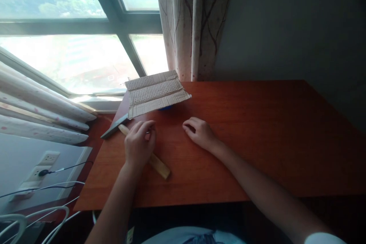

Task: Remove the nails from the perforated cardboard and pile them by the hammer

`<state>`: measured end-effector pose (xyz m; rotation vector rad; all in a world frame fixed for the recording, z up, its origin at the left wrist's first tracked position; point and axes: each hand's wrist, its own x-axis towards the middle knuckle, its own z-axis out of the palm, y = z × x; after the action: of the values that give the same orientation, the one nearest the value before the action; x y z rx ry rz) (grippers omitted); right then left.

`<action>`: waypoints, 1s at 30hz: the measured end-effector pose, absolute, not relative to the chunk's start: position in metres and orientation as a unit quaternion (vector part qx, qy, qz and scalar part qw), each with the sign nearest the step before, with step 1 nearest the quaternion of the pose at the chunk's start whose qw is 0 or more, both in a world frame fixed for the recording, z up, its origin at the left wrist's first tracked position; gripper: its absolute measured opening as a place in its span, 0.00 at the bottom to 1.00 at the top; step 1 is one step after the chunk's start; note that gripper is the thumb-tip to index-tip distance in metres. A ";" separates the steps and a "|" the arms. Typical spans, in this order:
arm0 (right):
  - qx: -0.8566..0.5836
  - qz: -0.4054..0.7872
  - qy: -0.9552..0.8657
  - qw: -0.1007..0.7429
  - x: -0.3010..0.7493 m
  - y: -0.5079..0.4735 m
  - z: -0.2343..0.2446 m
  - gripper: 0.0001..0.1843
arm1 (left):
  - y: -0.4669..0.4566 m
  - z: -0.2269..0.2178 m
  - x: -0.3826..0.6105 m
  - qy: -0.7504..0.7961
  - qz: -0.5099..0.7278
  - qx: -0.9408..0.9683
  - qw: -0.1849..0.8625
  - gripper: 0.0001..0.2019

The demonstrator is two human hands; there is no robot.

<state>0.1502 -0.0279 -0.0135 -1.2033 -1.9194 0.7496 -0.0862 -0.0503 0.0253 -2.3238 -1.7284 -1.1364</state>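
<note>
My left hand (139,142) is closed in a pinch over the left part of the table. A small, partly shiny bit shows between thumb and fingers, too small to name. Below this hand lies a pale wooden stick (159,166), narrow at its far end and flat and wide at the near end; the hand covers its middle. My right hand (199,132) rests at the table's centre, fingers curled in towards the thumb, with nothing visible in it. Beyond both hands, a creased piece of cardboard (156,90) with rows of dots sits raised over something blue (166,107).
A long grey bar-like tool (114,127) lies at the left edge of the reddish-brown table (257,133). Curtains (183,26) and a window stand behind. Power sockets (42,169) with a plug and several cables (57,188) are at the lower left.
</note>
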 end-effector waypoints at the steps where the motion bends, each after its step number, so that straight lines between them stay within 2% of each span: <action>1: -0.481 0.294 -0.731 0.384 0.163 -0.029 -0.014 0.08 | -0.058 0.031 -0.073 -0.527 -0.371 -0.764 -0.026 0.09; 4: -0.511 0.316 -0.677 0.425 0.191 -0.035 -0.015 0.11 | -0.078 0.044 -0.022 -0.442 -0.372 -0.802 -0.153 0.09; 6: -0.524 0.346 -0.638 0.446 0.201 -0.038 -0.016 0.13 | -0.084 0.045 0.014 -0.376 -0.314 -0.844 -0.218 0.10; 8: -0.530 0.384 -0.603 0.456 0.205 -0.038 -0.018 0.15 | -0.083 0.039 0.046 -0.315 -0.229 -0.889 -0.239 0.09; 10: -0.527 0.425 -0.579 0.454 0.207 -0.035 -0.017 0.16 | -0.076 0.029 0.068 -0.289 -0.154 -0.912 -0.249 0.10; 12: -0.519 0.460 -0.566 0.446 0.208 -0.032 -0.014 0.15 | -0.069 0.017 0.081 -0.287 -0.129 -0.915 -0.251 0.10; 19: -0.454 0.562 -0.585 0.369 0.211 -0.036 0.009 0.08 | -0.071 -0.004 0.083 -0.336 -0.174 -0.892 -0.248 0.10; 23: -0.408 0.566 -0.645 0.311 0.211 -0.039 0.015 0.07 | -0.076 -0.004 0.079 -0.324 -0.180 -0.895 -0.248 0.10; 30: -0.399 0.557 -0.667 0.293 0.213 -0.040 0.019 0.08 | -0.075 -0.004 0.077 -0.293 -0.182 -0.908 -0.239 0.11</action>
<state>0.2131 -0.0402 0.0195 -1.0627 -1.7753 1.4844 0.0772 -0.0753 -0.0043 -3.3890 -1.0922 -0.6808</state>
